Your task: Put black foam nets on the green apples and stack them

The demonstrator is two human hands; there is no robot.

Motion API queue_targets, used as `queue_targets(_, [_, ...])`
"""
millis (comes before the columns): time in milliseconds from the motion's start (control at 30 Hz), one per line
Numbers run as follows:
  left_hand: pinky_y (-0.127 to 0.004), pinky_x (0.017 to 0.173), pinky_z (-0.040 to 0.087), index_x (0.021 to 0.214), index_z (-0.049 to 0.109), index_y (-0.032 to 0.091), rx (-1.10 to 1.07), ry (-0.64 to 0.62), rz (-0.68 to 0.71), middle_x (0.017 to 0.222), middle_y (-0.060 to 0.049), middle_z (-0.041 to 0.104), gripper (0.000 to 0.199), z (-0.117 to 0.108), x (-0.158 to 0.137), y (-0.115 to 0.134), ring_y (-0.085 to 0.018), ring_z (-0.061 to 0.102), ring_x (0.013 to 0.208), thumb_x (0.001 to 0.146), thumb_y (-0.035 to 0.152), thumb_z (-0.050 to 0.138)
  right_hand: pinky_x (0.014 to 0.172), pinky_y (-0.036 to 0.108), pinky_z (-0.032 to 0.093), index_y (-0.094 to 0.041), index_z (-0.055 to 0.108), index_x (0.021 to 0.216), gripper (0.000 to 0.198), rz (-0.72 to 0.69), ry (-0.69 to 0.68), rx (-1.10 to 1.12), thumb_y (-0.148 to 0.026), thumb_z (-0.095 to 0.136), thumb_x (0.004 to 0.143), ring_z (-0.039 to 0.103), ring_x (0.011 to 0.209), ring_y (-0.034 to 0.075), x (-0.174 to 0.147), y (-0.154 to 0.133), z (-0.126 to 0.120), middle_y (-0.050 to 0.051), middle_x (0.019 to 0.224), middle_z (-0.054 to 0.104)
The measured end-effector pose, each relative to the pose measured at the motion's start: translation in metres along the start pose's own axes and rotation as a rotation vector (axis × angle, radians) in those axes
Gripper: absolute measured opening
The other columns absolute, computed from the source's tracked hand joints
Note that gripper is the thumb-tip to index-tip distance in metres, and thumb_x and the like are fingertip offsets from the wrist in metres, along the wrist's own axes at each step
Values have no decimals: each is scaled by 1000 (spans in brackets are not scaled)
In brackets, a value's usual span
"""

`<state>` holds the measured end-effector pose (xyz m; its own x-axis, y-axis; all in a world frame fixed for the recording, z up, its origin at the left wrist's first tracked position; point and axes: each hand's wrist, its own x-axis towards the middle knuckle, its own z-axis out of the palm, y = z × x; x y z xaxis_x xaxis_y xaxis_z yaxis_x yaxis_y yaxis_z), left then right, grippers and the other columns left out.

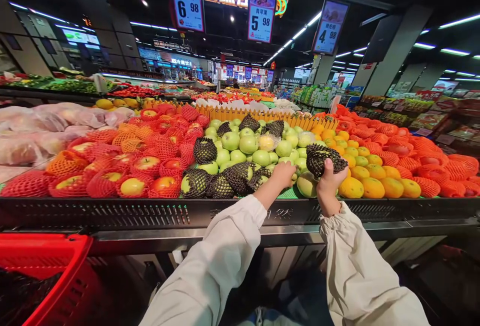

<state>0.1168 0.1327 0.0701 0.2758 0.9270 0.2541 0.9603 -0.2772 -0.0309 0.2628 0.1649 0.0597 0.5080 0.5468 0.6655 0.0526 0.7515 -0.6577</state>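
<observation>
My right hand [331,182] grips a round fruit in a black foam net [323,160], raised over the right side of the green apples. The netting hides most of the fruit. To its left, my left hand [282,176] reaches into the green apples [240,142] with its fingers curled; what they hold, if anything, is hidden. A bare green apple [306,185] lies between my hands at the front edge. Left of my left hand, several apples in black foam nets [236,178] line the front of the pile.
Red-netted apples [146,163] fill the display on the left. Oranges [362,173] and red-netted fruit [423,156] lie on the right. A black slotted rail [150,212] edges the stand. A red shopping basket [71,261] stands at lower left. Price signs [261,13] hang overhead.
</observation>
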Motion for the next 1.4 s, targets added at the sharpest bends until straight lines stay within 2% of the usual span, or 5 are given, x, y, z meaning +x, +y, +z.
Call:
queue_targets(467, [-40,94,52,132,49,12,-495,308,-417,133,-17,59,71,-5,2,-20,-34,65,117,78,50,75,108,36,51,-20,59,111,47,251,79,325,-53,66,79,65,109,19,-5,-5,25,5,113,67])
queue_targets(767, [-40,90,53,138,41,12,-457,248,-267,131,-18,62,71,-2,-2,-19,-34,66,114,83,42,74,97,33,59,-24,59,100,34,374,59,484,-47,67,76,68,95,16,-41,-10,63,0,97,68])
queue_targets(933, [-40,90,52,139,44,15,-398,202,-205,128,-15,67,67,-1,-2,-20,-33,66,113,91,59,62,81,36,65,-27,63,93,27,548,89,596,-50,53,83,69,92,20,-5,-26,48,2,94,70])
queue_targets(1167, [-46,103,44,144,48,5,-138,251,-259,136,-21,60,78,-7,-14,-2,-37,57,121,98,68,42,81,46,63,-22,63,120,46,748,-17,527,-50,47,87,69,103,26,61,-18,13,12,123,67])
queue_targets(1400, [-49,117,36,157,37,9,-145,295,-202,162,-21,38,80,-25,-73,1,-37,39,146,99,61,48,74,44,62,-19,54,109,42,604,-252,158,-48,54,78,68,87,24,105,29,70,12,103,68])
